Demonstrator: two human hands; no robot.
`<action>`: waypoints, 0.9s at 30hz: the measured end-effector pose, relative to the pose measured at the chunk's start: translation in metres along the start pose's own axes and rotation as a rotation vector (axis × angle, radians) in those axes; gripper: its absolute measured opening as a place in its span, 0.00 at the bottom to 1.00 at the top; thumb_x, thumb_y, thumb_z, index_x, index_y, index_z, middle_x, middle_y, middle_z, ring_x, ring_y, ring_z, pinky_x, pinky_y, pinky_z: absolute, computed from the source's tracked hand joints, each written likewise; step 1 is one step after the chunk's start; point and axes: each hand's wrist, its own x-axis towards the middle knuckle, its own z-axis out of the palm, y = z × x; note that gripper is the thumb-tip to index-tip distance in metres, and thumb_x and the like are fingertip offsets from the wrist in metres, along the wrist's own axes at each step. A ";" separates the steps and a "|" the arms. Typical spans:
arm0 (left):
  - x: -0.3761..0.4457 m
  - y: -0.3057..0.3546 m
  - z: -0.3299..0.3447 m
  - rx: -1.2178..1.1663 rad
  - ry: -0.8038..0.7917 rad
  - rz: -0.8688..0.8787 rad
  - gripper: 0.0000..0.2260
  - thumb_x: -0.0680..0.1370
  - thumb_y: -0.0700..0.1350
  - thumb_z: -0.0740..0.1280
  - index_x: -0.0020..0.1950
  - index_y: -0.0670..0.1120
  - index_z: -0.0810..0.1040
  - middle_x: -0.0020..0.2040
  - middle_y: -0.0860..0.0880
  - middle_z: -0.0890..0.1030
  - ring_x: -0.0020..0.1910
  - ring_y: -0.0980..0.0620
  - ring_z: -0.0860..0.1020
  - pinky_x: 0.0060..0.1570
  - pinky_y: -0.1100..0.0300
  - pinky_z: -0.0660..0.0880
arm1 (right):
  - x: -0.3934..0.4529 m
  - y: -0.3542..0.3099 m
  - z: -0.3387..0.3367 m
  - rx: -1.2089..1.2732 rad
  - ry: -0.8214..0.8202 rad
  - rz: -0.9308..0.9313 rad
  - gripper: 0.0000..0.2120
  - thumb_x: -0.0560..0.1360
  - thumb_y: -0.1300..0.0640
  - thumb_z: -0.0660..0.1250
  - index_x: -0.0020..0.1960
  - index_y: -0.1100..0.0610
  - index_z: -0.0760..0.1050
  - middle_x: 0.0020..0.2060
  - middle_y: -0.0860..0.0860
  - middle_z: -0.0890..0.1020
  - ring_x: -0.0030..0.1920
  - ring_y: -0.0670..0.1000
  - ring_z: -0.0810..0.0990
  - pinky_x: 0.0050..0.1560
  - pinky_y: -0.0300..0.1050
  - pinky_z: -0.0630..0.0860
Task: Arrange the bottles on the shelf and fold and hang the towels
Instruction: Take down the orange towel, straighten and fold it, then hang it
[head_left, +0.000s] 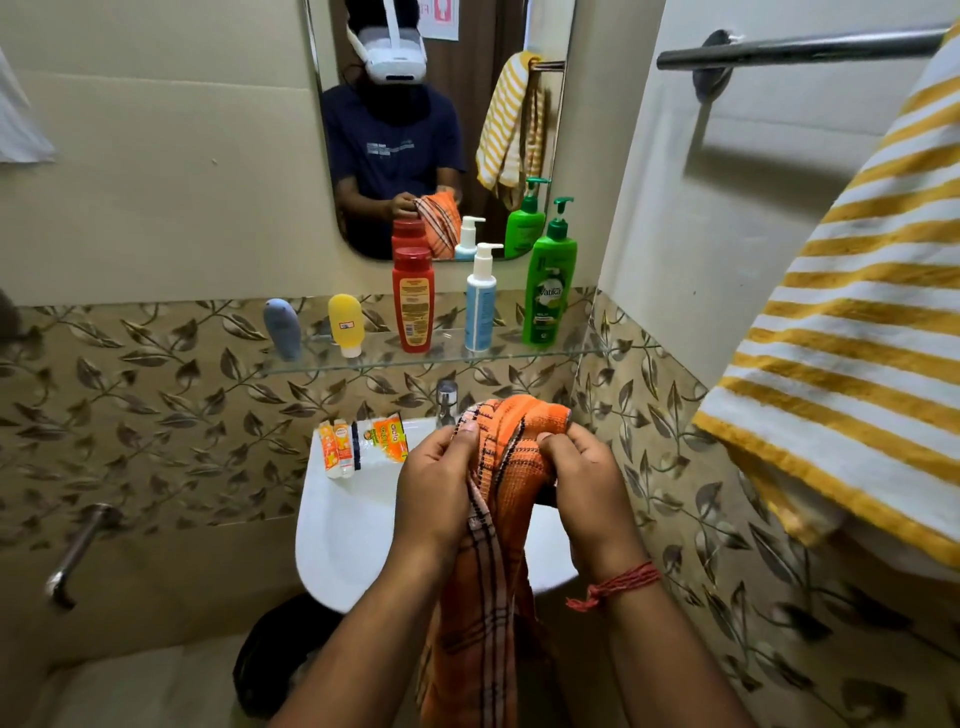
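Low in the middle of the frame we see both forearms reaching up from the bottom edge, hands raised over the white washbasin (343, 525). Our left hand (436, 488) has its fingers curled round the orange checked towel (498, 467), thumb tip pressed on the cloth near its upper fold; our right hand (582, 483) mirrors it just beside, knuckles toward us, thumb and fingers pinching the bunched fabric, a red thread bracelet (615, 584) round that wrist. The towel humps up between the two hands in front of the tap (447, 400) and its long tail hangs down between the forearms to the bottom of the frame. Above, in the centre, the glass shelf (571, 353) carries five containers in a row, all upright: a grey-blue tube (283, 328) at the left, then a yellow tube (345, 325) standing on its cap, a red bottle (413, 299), a white and blue pump bottle (480, 301) and a green Vatika pump bottle (548, 280) at the right. On the back rim of the basin, left of the tap, lie small orange tubes (336, 448) and an orange sachet (389, 437). At the right edge a yellow-and-white striped towel (852, 332) hangs from the metal towel bar (789, 50) in the upper right. The mirror (558, 156) above the shelf reflects the person holding the towel.
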 end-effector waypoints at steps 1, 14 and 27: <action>-0.002 0.001 0.006 0.012 0.019 0.017 0.14 0.84 0.47 0.62 0.44 0.52 0.86 0.43 0.47 0.87 0.46 0.46 0.86 0.52 0.47 0.81 | 0.001 -0.002 -0.005 0.040 -0.002 0.019 0.11 0.76 0.55 0.61 0.42 0.56 0.80 0.36 0.60 0.81 0.39 0.57 0.79 0.47 0.62 0.81; -0.011 0.004 0.033 0.087 0.049 0.027 0.14 0.84 0.52 0.61 0.52 0.48 0.84 0.46 0.47 0.87 0.50 0.47 0.85 0.52 0.49 0.81 | 0.013 -0.003 -0.043 -0.723 0.024 -0.810 0.15 0.78 0.49 0.63 0.63 0.49 0.76 0.60 0.47 0.74 0.64 0.48 0.67 0.64 0.45 0.69; -0.017 0.006 0.023 0.301 0.063 0.066 0.17 0.84 0.55 0.57 0.50 0.49 0.83 0.48 0.47 0.85 0.52 0.50 0.82 0.55 0.53 0.77 | 0.017 -0.029 -0.040 -0.873 -0.255 -0.719 0.03 0.77 0.49 0.67 0.51 0.45 0.78 0.48 0.41 0.78 0.48 0.45 0.76 0.45 0.41 0.75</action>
